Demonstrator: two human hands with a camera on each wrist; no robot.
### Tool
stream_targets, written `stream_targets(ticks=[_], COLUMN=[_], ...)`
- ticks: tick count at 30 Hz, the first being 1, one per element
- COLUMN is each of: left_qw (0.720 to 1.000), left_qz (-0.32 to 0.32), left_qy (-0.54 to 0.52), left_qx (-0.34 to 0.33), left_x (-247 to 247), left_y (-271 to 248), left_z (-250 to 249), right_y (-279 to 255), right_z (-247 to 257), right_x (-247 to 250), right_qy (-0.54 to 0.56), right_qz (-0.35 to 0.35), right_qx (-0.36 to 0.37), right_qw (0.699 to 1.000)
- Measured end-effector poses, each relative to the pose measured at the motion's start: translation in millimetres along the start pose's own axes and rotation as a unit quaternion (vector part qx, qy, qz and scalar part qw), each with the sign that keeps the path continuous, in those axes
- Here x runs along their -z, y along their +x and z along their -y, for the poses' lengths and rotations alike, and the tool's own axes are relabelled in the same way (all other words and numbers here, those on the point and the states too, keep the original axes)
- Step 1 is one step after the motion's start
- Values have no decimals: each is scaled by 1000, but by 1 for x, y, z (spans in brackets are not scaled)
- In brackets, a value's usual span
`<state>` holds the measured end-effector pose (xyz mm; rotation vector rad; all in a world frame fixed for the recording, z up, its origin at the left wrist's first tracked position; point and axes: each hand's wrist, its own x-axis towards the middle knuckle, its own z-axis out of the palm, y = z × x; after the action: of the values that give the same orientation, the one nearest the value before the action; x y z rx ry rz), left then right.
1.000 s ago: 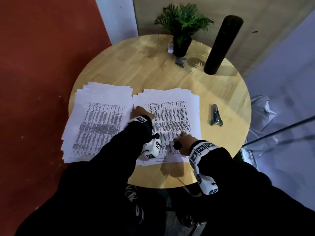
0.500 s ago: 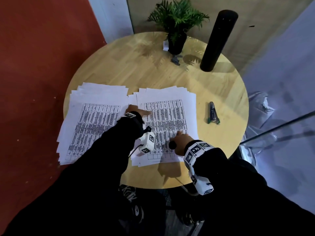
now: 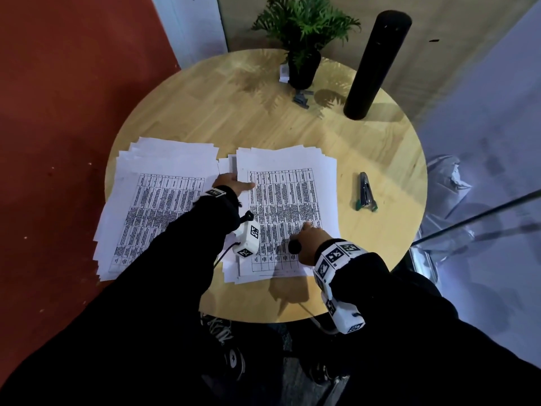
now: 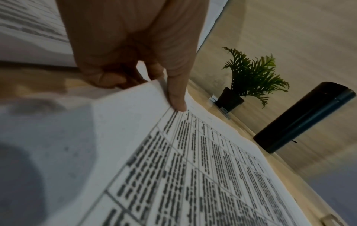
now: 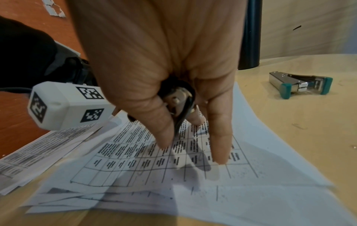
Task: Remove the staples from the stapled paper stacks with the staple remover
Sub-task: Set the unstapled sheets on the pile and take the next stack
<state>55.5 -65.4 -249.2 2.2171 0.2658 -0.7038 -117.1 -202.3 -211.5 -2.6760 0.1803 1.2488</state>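
Note:
Two stacks of printed table sheets lie side by side on the round wooden table (image 3: 234,112): a left stack (image 3: 164,200) and a right stack (image 3: 287,206). My left hand (image 3: 231,184) is at the right stack's left edge. In the left wrist view the thumb (image 4: 176,97) lies on top of the sheets (image 4: 193,168) and the curled fingers sit beneath, so the edge is pinched and lifted slightly. My right hand (image 3: 304,240) rests on the lower part of the right stack and grips the black staple remover (image 5: 179,99); two straight fingers (image 5: 220,146) touch the paper.
A metal stapler (image 3: 366,193) with green ends lies on the table right of the papers. At the back stand a potted plant (image 3: 304,33) and a tall black cylinder (image 3: 374,63), with small grey pieces (image 3: 303,98) by the pot. The table edge is close below the right stack.
My left thumb has stretched out onto the right stack's left edge. The right hand keeps its place with the remover. The head view has shifted a little.

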Motion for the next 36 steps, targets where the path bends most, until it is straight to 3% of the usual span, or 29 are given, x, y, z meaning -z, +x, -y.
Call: stream_targets(ticks=[7,10,12,14,17,19,24,28,29,33,36], left_qw=[1000,995,984,973,957,947,927,916,916,937,924], left_qz=[2,-24,-35,-26,-1,5,-15,-162,-170,4,27], left_qy=[7,-33,-73,-128,-183,-201,-231,-214,-224,-283,-294], left_qx=[-29,-96,-156,-189,-223,-251,-293,-298,-286,-204,-242], left_x=[-5,4,15,30,51,61,82,96,99,115,131], left_y=[-10,-29,-43,-57,-77,-88,-110,-113,-116,-134,-158], left_z=[3,-2,-9,-17,-26,-31,-41,-41,-43,-71,-96], right_y=[-10,-13,-9,-12,-26,-39,-63,-82,-86,-113,-139], right_z=[-6,-27,-44,-57,-63,-57,-37,-29,-27,-28,-32], right_x=[5,20,37,56,88,105,123,125,125,132,147], right_qy=[41,229,395,547,707,749,774,788,786,771,756], right_qz=[-32,-108,-226,-299,-291,-272,-280,-286,-287,-290,-300], right_qx=[20,12,-15,-22,56,107,152,166,169,178,208], right_qw=[998,967,890,782,642,594,548,519,521,538,543])
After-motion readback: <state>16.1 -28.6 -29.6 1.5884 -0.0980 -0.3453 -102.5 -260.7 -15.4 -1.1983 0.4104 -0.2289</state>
